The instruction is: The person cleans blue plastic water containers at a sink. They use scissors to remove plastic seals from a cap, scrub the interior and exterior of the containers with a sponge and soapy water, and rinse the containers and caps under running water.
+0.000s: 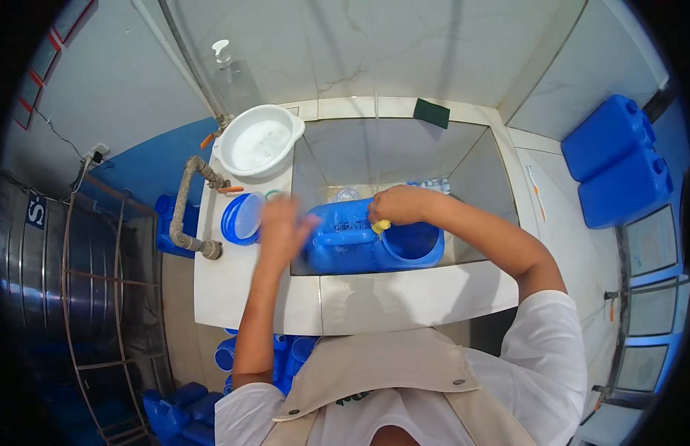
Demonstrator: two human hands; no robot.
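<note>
A blue plastic water jug [337, 256] lies on its side across the front of the tiled sink [464, 171], its wide round mouth toward the right. My right hand [404, 205] is closed on a yellow sponge [381, 226], held against the jug beside the mouth. Blurred by motion, my left hand [283, 229] is at the jug's left end; whether it touches the jug cannot be made out. Just left of that hand, a round blue lid [230, 221] with a pale inner face rests on the counter.
A white basin [259, 141] and a pump bottle [233, 78] stand at the back left. Pipe taps [185, 201] rise at the left edge. A dark green scouring pad [432, 113] lies on the back ledge, a toothbrush [536, 195] on the right counter. Blue jugs [620, 163] stand far right.
</note>
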